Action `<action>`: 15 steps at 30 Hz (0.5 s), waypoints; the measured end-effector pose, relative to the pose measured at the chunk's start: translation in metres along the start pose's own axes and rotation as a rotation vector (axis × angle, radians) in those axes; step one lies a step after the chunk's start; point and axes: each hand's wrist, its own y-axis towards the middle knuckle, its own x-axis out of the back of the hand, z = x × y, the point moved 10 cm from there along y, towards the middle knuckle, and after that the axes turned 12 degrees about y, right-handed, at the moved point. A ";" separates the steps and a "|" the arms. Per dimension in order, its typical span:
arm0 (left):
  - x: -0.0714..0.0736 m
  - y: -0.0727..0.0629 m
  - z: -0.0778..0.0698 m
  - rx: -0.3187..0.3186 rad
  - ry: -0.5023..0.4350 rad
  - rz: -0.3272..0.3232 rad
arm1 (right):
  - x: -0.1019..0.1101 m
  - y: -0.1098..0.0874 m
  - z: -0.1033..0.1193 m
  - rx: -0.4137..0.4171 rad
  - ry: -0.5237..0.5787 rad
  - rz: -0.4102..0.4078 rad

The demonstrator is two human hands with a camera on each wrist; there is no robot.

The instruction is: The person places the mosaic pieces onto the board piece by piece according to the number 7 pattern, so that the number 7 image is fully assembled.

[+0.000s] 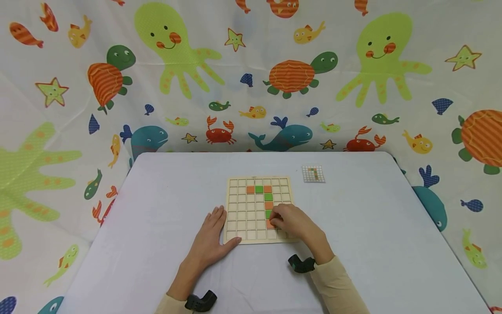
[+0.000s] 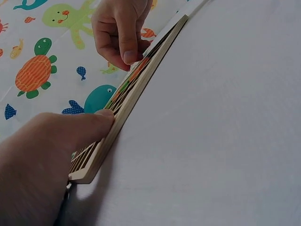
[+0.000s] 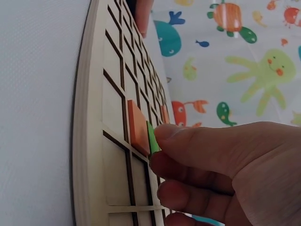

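Note:
A square wooden grid board (image 1: 246, 242) lies on the table, with orange and green square tiles in some cells. My left hand (image 1: 211, 237) rests at its left side, fingers along the edge and thumb (image 2: 101, 121) on the near corner. Over the right-hand column of tiles is my right hand (image 1: 292, 220), fingers bent. Its thumb and index tips are slightly apart beside the lowest orange tile (image 3: 137, 127) and the green tile (image 3: 152, 136) next to it. I see no tile held between them. The other fingers curl loosely; part of that green tile is hidden.
A small pattern card (image 1: 313, 174) with a matching coloured grid lies beyond the board's right corner. White cloth covers the table (image 1: 392, 244). A curtain (image 1: 251, 52) printed with sea animals hangs behind and at the sides. Dark wrist devices (image 1: 301, 264) are on both wrists.

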 end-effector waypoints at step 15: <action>0.004 0.014 0.002 0.063 -0.010 0.037 | 0.027 -0.005 0.001 -0.014 0.004 -0.169</action>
